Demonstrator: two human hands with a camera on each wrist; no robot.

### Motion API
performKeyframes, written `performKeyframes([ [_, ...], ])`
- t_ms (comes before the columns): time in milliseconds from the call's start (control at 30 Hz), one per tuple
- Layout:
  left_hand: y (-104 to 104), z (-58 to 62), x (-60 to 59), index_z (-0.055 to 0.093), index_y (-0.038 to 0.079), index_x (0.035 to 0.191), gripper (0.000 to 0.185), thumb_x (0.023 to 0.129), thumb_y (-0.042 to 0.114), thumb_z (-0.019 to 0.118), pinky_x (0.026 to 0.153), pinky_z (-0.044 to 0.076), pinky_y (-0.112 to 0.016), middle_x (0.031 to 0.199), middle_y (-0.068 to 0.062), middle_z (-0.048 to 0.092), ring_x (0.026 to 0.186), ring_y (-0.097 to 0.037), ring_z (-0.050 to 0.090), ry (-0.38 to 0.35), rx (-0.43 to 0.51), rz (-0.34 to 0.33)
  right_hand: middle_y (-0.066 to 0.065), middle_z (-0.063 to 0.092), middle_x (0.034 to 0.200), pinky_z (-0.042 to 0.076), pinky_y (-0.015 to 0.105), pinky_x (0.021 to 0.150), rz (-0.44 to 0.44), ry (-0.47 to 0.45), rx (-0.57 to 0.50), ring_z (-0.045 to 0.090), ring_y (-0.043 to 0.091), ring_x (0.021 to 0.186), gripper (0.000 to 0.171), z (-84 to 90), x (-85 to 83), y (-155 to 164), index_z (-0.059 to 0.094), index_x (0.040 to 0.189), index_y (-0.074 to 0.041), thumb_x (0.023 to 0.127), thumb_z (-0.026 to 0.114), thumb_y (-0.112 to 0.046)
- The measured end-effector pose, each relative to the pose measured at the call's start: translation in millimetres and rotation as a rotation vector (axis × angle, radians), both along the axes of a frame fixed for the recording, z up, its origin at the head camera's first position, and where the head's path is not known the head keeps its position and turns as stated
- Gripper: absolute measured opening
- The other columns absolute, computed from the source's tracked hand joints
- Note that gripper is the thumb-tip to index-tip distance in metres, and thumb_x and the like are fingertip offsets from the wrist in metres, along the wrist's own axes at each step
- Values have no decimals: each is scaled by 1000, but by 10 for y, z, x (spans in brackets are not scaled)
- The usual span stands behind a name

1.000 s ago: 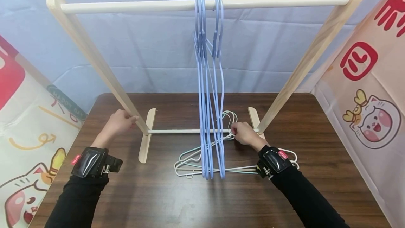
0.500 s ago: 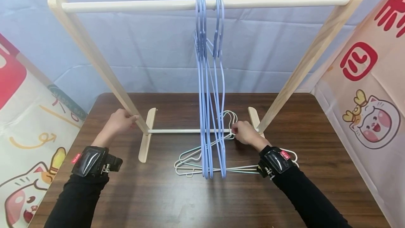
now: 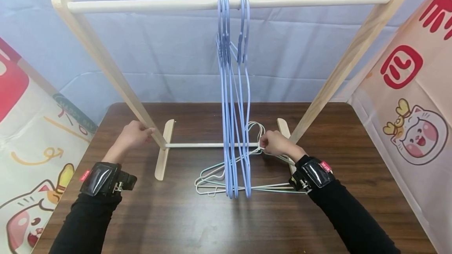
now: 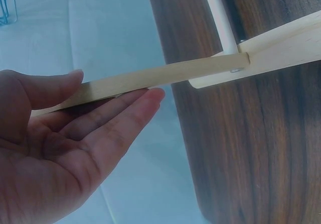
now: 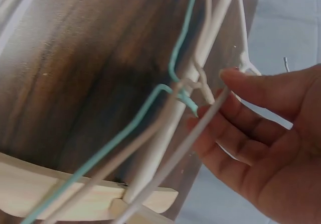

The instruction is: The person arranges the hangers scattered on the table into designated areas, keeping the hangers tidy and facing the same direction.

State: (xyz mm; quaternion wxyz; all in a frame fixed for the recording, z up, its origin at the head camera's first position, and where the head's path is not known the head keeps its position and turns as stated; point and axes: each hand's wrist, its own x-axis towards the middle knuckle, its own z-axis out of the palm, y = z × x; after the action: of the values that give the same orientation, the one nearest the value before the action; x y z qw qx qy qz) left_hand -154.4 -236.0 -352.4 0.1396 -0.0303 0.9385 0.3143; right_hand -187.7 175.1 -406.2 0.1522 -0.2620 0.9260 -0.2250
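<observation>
My left hand (image 3: 134,134) holds the slanted left wooden post (image 4: 150,78) of a rack, thumb on one face and fingers along the other. Low on the right, my right hand (image 3: 277,143) pinches a white clothes hanger (image 5: 176,151) near its neck, between thumb and fingertips. Just beside those fingers are a mint hanger (image 5: 133,123) and a beige hanger (image 5: 118,156), lying across the rack's lower bar (image 3: 194,145). Several blue hangers (image 3: 226,89) hang from the white top bar (image 3: 152,6) and partly cover the pile beneath.
The rack's left foot (image 3: 164,150) and right foot (image 3: 283,127) stand on a dark wooden table (image 3: 197,222). Behind is a pale blue cloth (image 3: 169,50). Printed panels (image 3: 406,120) flank both sides.
My right hand has risen slightly and shifted right with the white hanger, whose side now shows slanting up to the fingers. The left hand stays on the post.
</observation>
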Motion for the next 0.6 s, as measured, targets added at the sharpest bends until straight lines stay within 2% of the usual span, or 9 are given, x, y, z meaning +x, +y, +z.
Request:
performKeyframes([
  [133,-8,-5,-6,58,-13,110,36,96,18,44,71,48,-42,98,-27,63,88,-36,62,5,5,-1,-7,41,56,33,24,55,45,-54,-2,41,10,55,18,69,-23,29,53,61,-8,62,60,9],
  [367,-5,-10,-7,59,-13,108,36,96,18,45,68,48,-40,94,-25,65,84,-33,64,13,5,-3,-7,45,48,36,22,47,85,-173,-31,43,5,43,15,171,-38,69,55,64,-4,64,55,11],
  [600,2,-10,2,57,-14,111,37,97,19,45,71,49,-42,100,-28,62,89,-36,62,-2,6,-1,-2,46,45,33,21,43,73,-275,-36,41,5,39,14,220,-40,89,57,66,0,67,51,13],
])
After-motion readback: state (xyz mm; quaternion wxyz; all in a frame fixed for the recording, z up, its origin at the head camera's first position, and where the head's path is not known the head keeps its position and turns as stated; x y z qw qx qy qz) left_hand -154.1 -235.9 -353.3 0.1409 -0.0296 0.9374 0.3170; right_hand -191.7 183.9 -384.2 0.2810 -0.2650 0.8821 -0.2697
